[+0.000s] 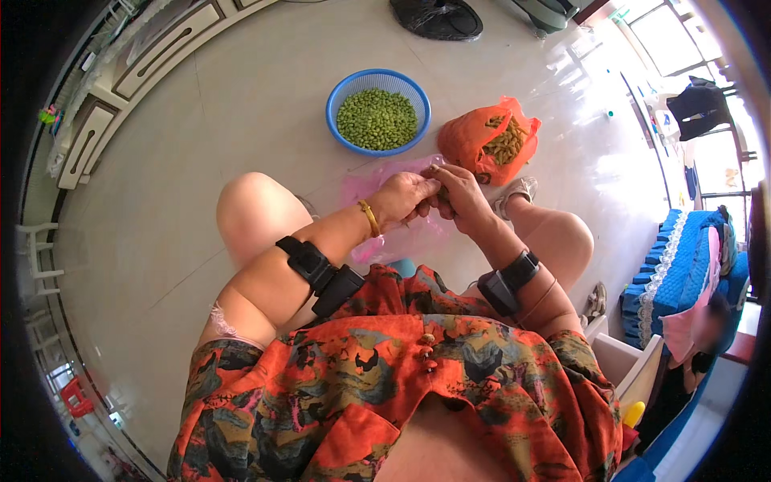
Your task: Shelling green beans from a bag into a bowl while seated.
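My left hand (399, 194), with a gold-coloured bangle at the wrist, meets my right hand (464, 196) between my knees. Both hands have their fingers closed around a small bean pod (444, 192), which they mostly hide. Under them a pink plastic bag (385, 175) is spread on the floor. Just beyond the hands stands a round blue plastic basket (331, 129) holding shelled green beans (377, 119). To its right, an orange plastic bag (464, 141) sits with its mouth open, showing yellowish-green bean pods (506, 143).
Pale glossy tiles (259, 90) make up the floor. A drawered cabinet (168, 48) lines the upper left. A black round base (437, 18) stands at the top. On the right are a blue quilted sofa (680, 265) and a person (692, 355).
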A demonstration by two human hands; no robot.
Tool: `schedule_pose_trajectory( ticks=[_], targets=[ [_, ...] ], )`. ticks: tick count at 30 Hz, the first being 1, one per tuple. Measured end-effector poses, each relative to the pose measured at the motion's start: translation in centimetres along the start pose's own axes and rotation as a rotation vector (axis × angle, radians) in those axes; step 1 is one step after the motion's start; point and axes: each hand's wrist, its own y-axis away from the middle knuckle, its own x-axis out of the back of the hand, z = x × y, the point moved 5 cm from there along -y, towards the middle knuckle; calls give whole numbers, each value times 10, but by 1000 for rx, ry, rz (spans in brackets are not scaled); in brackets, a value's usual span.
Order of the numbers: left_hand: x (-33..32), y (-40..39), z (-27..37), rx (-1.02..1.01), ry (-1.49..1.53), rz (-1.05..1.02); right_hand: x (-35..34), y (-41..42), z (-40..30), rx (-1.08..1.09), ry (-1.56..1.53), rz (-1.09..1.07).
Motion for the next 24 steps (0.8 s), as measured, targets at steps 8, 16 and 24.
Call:
schedule_pose_trajectory(
  ticks=[8,16,24],
  targets=[
    [5,13,12,-57,-4,27,6,19,4,-99,-312,-102],
    [5,22,17,13,148,25,10,26,-2,46,-278,-79],
    [7,18,12,-44,212,-24,6,25,-4,44,-440,-74]
  ],
)
